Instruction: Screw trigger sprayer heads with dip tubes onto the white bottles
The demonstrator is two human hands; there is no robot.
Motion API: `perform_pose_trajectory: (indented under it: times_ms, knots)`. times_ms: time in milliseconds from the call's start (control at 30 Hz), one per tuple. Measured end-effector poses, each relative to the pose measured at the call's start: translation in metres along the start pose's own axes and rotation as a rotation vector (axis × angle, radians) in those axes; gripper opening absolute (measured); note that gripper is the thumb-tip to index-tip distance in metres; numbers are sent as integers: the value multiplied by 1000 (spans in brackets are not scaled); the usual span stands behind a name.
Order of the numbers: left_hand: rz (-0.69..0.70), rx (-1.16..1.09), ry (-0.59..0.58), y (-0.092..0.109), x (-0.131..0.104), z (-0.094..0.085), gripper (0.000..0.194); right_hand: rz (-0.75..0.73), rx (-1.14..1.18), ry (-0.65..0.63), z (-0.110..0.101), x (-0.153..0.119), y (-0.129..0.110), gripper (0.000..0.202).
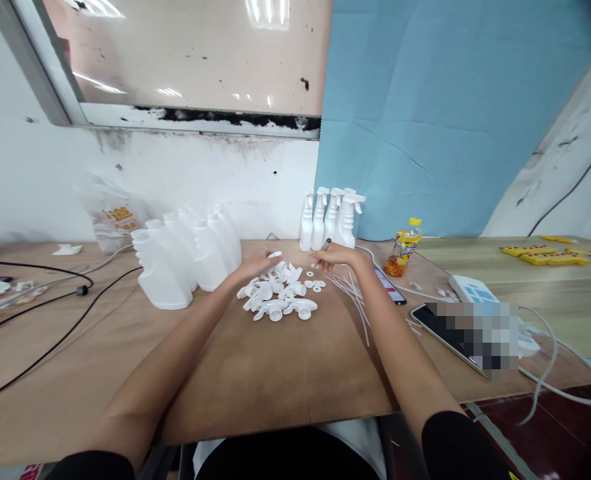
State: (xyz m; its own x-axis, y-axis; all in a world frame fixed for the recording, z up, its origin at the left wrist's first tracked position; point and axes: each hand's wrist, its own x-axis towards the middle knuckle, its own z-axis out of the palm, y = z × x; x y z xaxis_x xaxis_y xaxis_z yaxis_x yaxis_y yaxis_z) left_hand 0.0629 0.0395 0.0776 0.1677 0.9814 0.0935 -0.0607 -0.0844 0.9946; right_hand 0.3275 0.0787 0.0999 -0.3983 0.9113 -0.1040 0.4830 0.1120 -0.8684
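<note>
My left hand (260, 264) is at the back left of a pile of white spray heads (275, 293), its fingers closed on a white spray head (275, 256). To the right, my right hand (334, 256) is bent closed around a small dark-tipped item (328, 244) that I cannot make out. Small white rings (317, 285) lie between the pile and thin white tubes (358, 300). Several finished-looking spray bottles (332, 220) stand upright behind my right hand. Open white bottles without heads (162, 270) stand in a group left of my left hand.
A drink bottle (404, 248) with a yellow cap stands at the right, near a phone (391, 287). A tablet-like device (450, 337) and white cables lie farther right. At the left are a plastic bag (112, 217) and black cables (90, 310).
</note>
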Motion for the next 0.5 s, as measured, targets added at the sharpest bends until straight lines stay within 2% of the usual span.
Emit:
perform_pose_trajectory:
  times_ms: [133,267,367,500]
  knots:
    - [20,266,0,-10,6,1,21,168,-18,-93,9,3,14,42]
    - [50,462,-33,-24,11,4,22,193,25,-74,6,3,18,44]
    - [53,575,-90,-33,11,5,24,85,126,104,-8,4,22,48]
    - [62,655,-152,-36,11,8,27,-138,310,485,-31,5,25,51]
